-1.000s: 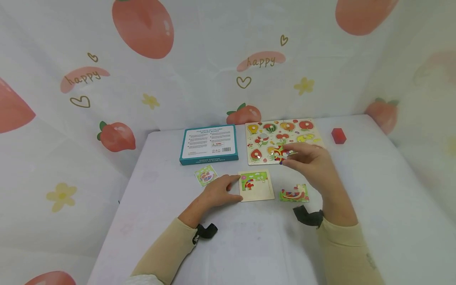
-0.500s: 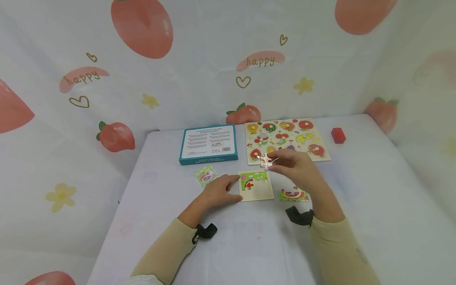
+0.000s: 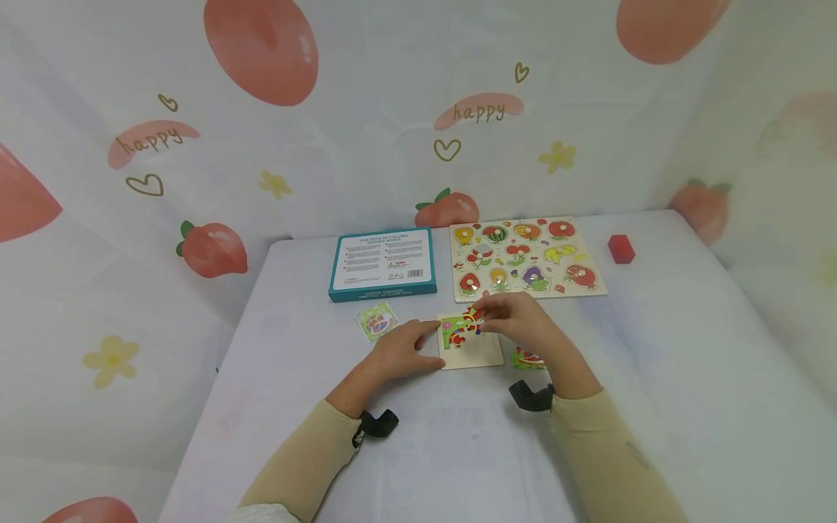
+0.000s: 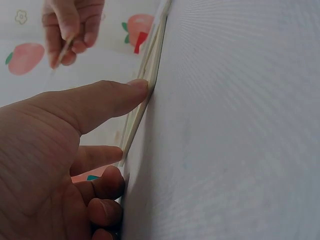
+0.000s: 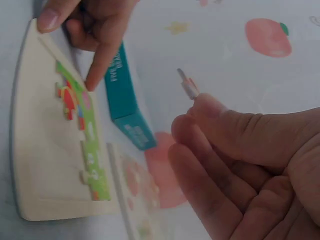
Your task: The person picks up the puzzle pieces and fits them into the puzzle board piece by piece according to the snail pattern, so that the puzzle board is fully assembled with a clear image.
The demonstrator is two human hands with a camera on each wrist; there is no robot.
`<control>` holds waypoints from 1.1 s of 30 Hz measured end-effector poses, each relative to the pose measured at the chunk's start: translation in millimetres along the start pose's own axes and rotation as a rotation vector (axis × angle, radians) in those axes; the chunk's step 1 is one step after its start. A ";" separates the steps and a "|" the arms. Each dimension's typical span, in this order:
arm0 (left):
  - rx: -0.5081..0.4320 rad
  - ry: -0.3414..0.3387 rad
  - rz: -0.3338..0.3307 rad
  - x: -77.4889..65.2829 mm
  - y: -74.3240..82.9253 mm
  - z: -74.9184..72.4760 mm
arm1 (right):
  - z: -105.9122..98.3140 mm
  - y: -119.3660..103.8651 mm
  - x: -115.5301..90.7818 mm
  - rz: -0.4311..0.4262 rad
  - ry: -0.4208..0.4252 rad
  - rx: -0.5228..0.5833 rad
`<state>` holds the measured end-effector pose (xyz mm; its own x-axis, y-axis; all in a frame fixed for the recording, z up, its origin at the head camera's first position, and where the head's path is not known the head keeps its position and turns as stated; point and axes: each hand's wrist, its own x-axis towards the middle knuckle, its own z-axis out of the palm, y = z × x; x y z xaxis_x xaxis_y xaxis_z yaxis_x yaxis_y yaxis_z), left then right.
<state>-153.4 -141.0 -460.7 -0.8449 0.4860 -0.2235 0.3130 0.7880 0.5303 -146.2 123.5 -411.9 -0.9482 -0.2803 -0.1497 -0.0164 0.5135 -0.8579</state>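
My right hand (image 3: 519, 317) pinches a small red, multicoloured jigsaw piece (image 3: 472, 316) just over the upper part of a square wooden puzzle tray (image 3: 474, 356). In the right wrist view the jigsaw piece (image 5: 189, 85) shows nearly edge-on between thumb and fingertips, apart from the tray. Green and red pieces (image 5: 90, 135) lie along the tray's top and left sides; the rest shows bare wood. My left hand (image 3: 402, 350) touches the tray's left edge with thumb and index finger spread, its other fingers bent, as the left wrist view shows.
Other puzzle pieces (image 3: 526, 359) lie right of the tray, partly hidden by the right forearm. A small picture card (image 3: 378, 322) lies to the left. Behind stand a teal-edged box (image 3: 384, 263), a fruit knob puzzle board (image 3: 523, 258) and a red block (image 3: 621, 249).
My right hand has moved left and down from over the fruit board to the tray, turning the piece as it went. The left hand has stayed at the tray's edge.
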 end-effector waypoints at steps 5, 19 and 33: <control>-0.003 0.003 -0.002 -0.1 0.2 0.2 | 10.0 4.9 7.6 0.048 -0.041 -0.093; 0.003 0.005 0.016 1.1 -3.1 1.8 | 29.9 16.5 16.2 0.127 -0.057 -0.278; 0.001 0.005 0.006 1.2 -2.0 1.5 | 36.5 14.8 15.7 0.081 -0.071 -0.507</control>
<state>-154.4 -141.4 -463.3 -0.8453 0.4886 -0.2162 0.3181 0.7854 0.5311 -149.8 97.1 -444.9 -0.9293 -0.2682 -0.2537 -0.1120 0.8597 -0.4984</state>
